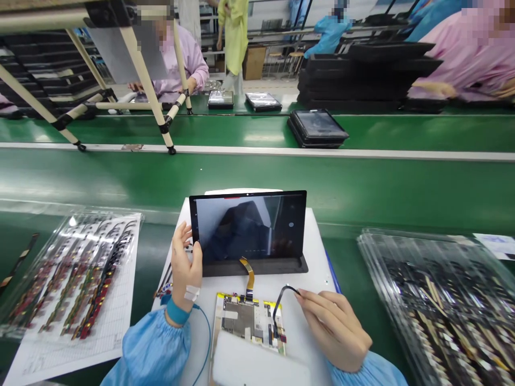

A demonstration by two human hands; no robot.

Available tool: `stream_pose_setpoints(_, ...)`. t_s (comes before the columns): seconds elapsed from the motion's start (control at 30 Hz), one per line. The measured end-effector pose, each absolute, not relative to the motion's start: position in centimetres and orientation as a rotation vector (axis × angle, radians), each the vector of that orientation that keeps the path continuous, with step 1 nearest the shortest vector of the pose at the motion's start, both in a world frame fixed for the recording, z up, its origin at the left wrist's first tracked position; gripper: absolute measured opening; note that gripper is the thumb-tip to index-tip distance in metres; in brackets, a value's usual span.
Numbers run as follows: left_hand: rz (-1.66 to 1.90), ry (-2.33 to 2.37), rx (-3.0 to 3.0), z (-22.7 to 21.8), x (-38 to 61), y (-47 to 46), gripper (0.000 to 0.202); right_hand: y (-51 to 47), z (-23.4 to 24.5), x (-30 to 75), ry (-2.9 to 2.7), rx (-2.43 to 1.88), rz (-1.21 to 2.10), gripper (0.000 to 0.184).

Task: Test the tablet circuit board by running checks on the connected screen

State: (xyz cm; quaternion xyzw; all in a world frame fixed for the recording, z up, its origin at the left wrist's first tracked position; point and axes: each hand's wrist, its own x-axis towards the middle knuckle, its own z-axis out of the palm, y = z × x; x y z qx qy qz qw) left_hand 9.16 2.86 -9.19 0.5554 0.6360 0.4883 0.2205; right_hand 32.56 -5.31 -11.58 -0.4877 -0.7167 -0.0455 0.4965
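A tablet screen [249,225] stands tilted up in a black stand [257,266], showing a dim picture. From its lower edge an orange flex cable [250,276] runs down to an exposed circuit board [241,316]. My left hand [187,268] is at the screen's left edge, fingers apart, the thumb by the lower left side; whether it presses the edge I cannot tell. Between thumb and fingertips my right hand [333,324] pinches the end of a thin black cable [281,295], which arches up from the board's right part. A white block [257,359] covers the board's near part.
Clear plastic trays of flex strips [80,279] and cable parts [450,305] flank the white work mat [314,236]. A blue cord [209,332] runs from my left wristband. Beyond are stacked tablets [317,128], a pipe frame [140,80], black trays [358,78] and co-workers.
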Motion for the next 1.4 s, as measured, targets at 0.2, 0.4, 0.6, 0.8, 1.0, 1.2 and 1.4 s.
stream_pose_setpoints(0.2,1.337,1.751,1.523,-9.21,9.19,2.86,0.044,-5.12,-11.66,32.51,-1.753,-1.179,-0.104,0.016)
stream_pose_setpoints(0.4,1.312,1.752,1.537,-9.23,9.21,2.87,0.043,-5.07,-11.85,32.41,-1.755,-1.184,-0.101,0.015)
stream_pose_setpoints(0.6,1.335,1.756,1.551,-9.13,9.21,2.84,0.042,-4.91,-11.58,32.27,-1.772,-1.186,-0.108,0.017)
stream_pose_setpoints(0.8,1.316,1.748,1.560,-9.28,9.12,2.84,0.042,-5.04,-11.76,32.25,-1.774,-1.207,-0.115,0.017)
stream_pose_setpoints(1.0,1.307,1.741,1.575,-9.28,8.99,2.79,0.042,-5.06,-11.97,32.27,-1.774,-1.247,-0.087,0.019)
stream_pose_setpoints(1.2,1.298,1.746,1.574,-9.16,9.06,2.84,0.043,-5.25,-11.97,32.39,-1.779,-1.271,-0.080,0.019)
stream_pose_setpoints(1.4,1.290,1.744,1.584,-9.10,9.14,2.86,0.042,-5.18,-11.84,32.50,-1.794,-1.266,-0.082,0.022)
